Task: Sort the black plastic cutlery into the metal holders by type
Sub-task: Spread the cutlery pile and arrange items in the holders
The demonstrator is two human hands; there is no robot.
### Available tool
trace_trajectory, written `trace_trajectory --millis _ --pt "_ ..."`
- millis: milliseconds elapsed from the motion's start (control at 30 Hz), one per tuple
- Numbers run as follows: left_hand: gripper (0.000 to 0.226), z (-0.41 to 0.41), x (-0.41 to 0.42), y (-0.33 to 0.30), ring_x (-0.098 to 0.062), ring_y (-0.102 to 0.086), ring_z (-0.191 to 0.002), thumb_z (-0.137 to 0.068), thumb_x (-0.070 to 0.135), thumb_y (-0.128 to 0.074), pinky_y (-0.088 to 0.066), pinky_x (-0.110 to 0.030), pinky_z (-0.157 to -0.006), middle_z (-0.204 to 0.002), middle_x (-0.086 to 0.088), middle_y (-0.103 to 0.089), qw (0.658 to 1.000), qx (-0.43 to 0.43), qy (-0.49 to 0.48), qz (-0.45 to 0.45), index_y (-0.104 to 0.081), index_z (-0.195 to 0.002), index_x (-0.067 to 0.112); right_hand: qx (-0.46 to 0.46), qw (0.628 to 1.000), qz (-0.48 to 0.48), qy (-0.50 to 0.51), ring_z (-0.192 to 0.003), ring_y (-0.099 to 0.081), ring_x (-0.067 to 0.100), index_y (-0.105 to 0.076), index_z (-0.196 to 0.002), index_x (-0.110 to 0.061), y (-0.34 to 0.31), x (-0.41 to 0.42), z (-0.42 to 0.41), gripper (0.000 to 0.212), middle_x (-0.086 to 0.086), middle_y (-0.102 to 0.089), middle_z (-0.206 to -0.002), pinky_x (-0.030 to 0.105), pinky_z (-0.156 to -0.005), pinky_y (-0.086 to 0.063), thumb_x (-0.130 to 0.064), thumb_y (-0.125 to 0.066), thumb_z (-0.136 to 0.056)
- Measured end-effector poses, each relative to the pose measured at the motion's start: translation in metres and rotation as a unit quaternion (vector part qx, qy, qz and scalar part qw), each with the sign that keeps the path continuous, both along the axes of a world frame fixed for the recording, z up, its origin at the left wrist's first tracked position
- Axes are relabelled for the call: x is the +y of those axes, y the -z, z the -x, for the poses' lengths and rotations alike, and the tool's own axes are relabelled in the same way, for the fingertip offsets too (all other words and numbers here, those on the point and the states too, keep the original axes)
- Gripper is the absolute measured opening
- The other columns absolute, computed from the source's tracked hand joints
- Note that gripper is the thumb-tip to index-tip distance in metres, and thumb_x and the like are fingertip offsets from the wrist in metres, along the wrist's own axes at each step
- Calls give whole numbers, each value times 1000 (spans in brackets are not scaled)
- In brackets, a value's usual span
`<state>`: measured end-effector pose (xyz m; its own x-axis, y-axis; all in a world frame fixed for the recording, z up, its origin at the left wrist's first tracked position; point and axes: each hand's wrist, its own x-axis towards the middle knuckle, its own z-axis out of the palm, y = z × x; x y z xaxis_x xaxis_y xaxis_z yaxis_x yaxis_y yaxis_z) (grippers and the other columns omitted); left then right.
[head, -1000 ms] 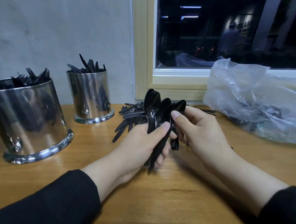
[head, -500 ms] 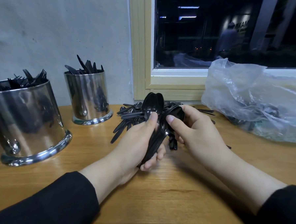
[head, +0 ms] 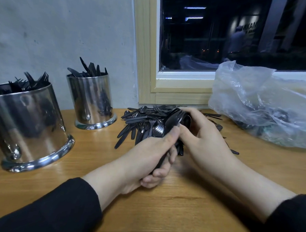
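Dim indoor light, glare on steel holders [head: 31,120], wide-angle bending at edges.

This looks like a café or canteen service counter at night: a wooden counter [head: 188,206] against a bare plaster wall [head: 55,31], steel cutlery holders [head: 91,98] at left, bulk disposable cutlery [head: 143,119] piled centre, and a dark window [head: 224,31] upper right reflecting signage.

Left hand [head: 146,156] curled, thumb raised; right hand [head: 206,136] cupped against it, fingers bent. Forearms sleeved black.
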<state>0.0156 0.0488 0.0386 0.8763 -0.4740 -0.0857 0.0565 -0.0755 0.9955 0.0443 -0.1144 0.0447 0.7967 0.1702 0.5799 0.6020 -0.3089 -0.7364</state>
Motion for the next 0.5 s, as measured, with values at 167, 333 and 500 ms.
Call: trace_trajectory --millis 167,333,500 --pt "23 -2 -3 1 -13 -33 -35 -92 31 -73 -25 -20 -37 -52 0 -46 985 -144 -90 -34 -63 -92 11 6 1000 -18 -8 -63 -54 6 -65 -87 -24 -4 -1 0 12 -3 -64 -71 25 -60 -46 -17 -61 -95" --pt "31 -12 8 -7 -12 -36 -40 -104 34 -56 -29 -22 -41 -59 2 -43 958 -168 -232 -6 -52 -76 23 10 1000 -28 11 -76 -62 0 -67 -101 -30 -1 -5 -5 13 -19 -68 -82 16 -71 -45 -30 -55 -100" --pt "28 -19 43 -7 -4 -36 -38 -99 36 -65 -27 -21 -41 -53 13 -46 922 -152 -356 -1 -54 -77 24 -48 980 181 72 -90 -58 -3 -68 -101 -35 5 -6 -23 10 -20 -66 -94 6 -76 -37 -28 -66 -94"
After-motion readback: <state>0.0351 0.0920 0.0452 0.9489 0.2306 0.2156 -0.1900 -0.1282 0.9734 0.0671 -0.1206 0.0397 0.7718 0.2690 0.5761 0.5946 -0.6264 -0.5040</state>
